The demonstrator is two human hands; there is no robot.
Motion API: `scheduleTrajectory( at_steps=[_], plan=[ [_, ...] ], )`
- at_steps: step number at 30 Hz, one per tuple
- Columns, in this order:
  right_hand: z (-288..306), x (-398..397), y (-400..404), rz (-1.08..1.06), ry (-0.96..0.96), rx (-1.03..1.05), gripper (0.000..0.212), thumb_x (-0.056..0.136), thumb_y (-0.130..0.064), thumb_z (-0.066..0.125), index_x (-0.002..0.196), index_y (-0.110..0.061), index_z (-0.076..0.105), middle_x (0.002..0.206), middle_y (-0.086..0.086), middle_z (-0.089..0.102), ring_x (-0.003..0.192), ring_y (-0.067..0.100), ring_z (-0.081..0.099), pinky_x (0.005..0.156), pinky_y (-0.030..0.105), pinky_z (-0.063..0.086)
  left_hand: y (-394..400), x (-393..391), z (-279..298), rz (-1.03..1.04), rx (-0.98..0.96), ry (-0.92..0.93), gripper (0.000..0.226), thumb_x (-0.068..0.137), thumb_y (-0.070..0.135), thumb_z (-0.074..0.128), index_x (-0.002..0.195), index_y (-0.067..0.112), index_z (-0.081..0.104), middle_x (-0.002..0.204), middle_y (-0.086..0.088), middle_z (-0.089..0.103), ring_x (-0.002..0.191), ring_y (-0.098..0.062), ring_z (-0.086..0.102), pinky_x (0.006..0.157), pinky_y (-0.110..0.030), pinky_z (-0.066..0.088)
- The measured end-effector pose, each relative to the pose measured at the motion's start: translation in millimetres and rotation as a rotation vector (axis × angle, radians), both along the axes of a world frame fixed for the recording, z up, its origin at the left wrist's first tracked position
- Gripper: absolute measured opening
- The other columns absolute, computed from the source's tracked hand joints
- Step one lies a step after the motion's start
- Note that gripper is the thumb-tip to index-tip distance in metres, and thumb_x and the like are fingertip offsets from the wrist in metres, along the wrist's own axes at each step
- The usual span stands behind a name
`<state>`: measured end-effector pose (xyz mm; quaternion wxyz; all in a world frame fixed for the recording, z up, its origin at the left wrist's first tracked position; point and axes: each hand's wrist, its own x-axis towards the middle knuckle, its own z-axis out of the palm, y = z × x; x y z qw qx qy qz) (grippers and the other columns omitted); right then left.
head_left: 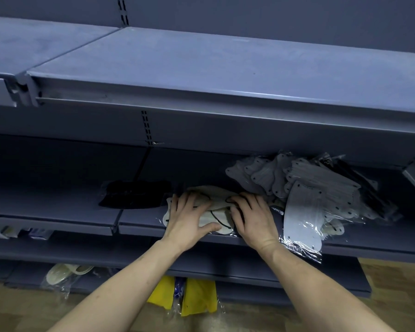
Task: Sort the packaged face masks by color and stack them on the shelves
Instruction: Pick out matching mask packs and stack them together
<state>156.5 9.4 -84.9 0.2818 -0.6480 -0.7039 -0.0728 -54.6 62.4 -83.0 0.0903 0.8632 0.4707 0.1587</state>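
Cream-coloured packaged face masks with black ear loops (213, 212) sit in a small stack at the front edge of the middle blue-grey metal shelf (58, 209). Left hand (189, 218) lies flat on the stack's left side, fingers spread, thumb along the front edge. Right hand (252, 216) presses the right side, fingers bent over the top; cannot tell if it actually grips. Black packaged masks (134, 194) lie just left of the stack, apart from it. Loose heap of grey-white packaged masks in clear film (304, 188) sits right of it, some overhanging the shelf edge, close to the right hand. Upper shelf (201, 68) bare. Below: one cream packaged mask (62, 274) on the lower shelf, yellow packaged items (197, 295) near the wooden floor (393, 295).
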Motion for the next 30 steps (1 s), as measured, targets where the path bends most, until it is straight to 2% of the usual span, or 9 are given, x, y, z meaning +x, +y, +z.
scheduleTrajectory(
  at_steps=[3,6,11,14,17,20,24,27,30],
  plan=[
    [-1.7,1.9,-1.3,-0.001,0.006,0.022,0.037,0.1,-0.038,0.043,0.116,-0.013,0.066,0.121,0.008,0.06,0.103,0.029,0.051,0.093,0.039,0.045,-0.4,11.0,-0.5,0.069,0.004,-0.068,0.079,0.074,0.087,0.033,0.12,0.03,0.063,0.127,0.003,0.054,0.128,-0.027,0.041,0.119,-0.056,0.01],
    [-0.1,1.7,-3.0,-0.062,0.001,0.001,0.039,0.099,-0.04,0.042,0.118,-0.015,0.064,0.126,0.008,0.058,0.106,0.029,0.049,0.092,0.04,0.043,0.2,20.2,1.7,0.166,0.034,-0.045,0.076,0.07,0.088,0.035,0.105,0.027,0.064,0.11,0.003,0.059,0.116,-0.025,0.05,0.118,-0.059,0.01],
    [1.5,0.9,-0.9,-0.175,0.051,-0.124,0.047,0.096,-0.05,0.038,0.115,-0.016,0.065,0.114,0.007,0.064,0.1,0.032,0.056,0.087,0.042,0.046,-3.7,22.3,0.9,0.173,0.206,0.021,0.077,0.071,0.087,0.042,0.106,0.023,0.067,0.089,0.0,0.063,0.09,-0.026,0.059,0.113,-0.06,0.025],
    [0.0,1.8,0.3,-0.131,0.065,-0.132,0.045,0.094,-0.051,0.043,0.109,-0.016,0.068,0.112,0.005,0.066,0.099,0.031,0.059,0.086,0.04,0.048,-7.4,19.4,-0.2,0.173,0.235,0.045,0.077,0.073,0.087,0.043,0.094,0.02,0.072,0.084,-0.004,0.062,0.084,-0.028,0.057,0.104,-0.055,0.035],
    [-1.5,3.1,1.5,-0.073,0.105,-0.125,0.046,0.091,-0.05,0.049,0.116,-0.017,0.069,0.13,0.005,0.062,0.113,0.031,0.057,0.095,0.04,0.048,-12.0,14.6,-2.6,0.244,0.19,0.096,0.076,0.079,0.083,0.039,0.092,0.015,0.07,0.091,-0.008,0.059,0.089,-0.031,0.054,0.099,-0.052,0.037],
    [-1.4,3.6,1.7,-0.06,0.134,-0.134,0.047,0.09,-0.05,0.05,0.12,-0.018,0.066,0.137,0.006,0.056,0.12,0.029,0.054,0.099,0.039,0.047,-15.2,12.3,-5.3,0.32,0.148,0.127,0.072,0.082,0.075,0.04,0.1,0.011,0.065,0.107,-0.013,0.06,0.105,-0.035,0.053,0.106,-0.054,0.033],
    [-1.3,2.0,-0.1,-0.054,0.088,-0.142,0.045,0.091,-0.048,0.048,0.119,-0.019,0.067,0.125,0.003,0.062,0.11,0.028,0.057,0.092,0.038,0.05,-19.1,21.7,-5.3,0.274,0.112,0.111,0.063,0.086,0.06,0.037,0.109,0.007,0.061,0.127,-0.015,0.06,0.122,-0.034,0.049,0.111,-0.053,0.029],
    [-3.5,0.6,1.4,-0.046,0.049,-0.106,0.037,0.091,-0.044,0.049,0.105,-0.018,0.072,0.107,-0.001,0.067,0.099,0.028,0.06,0.083,0.039,0.052,-17.4,29.8,-2.4,0.236,0.028,0.096,0.062,0.086,0.051,0.033,0.123,0.007,0.055,0.149,-0.014,0.044,0.141,-0.03,0.034,0.119,-0.045,0.017],
    [-5.5,1.6,2.3,-0.06,0.061,-0.061,0.035,0.092,-0.041,0.051,0.102,-0.017,0.073,0.114,0.001,0.068,0.106,0.028,0.058,0.088,0.043,0.052,-13.5,32.3,0.3,0.175,-0.006,0.065,0.052,0.091,0.044,0.042,0.129,0.01,0.051,0.15,-0.011,0.043,0.14,-0.028,0.034,0.121,-0.04,0.017]
  ],
)
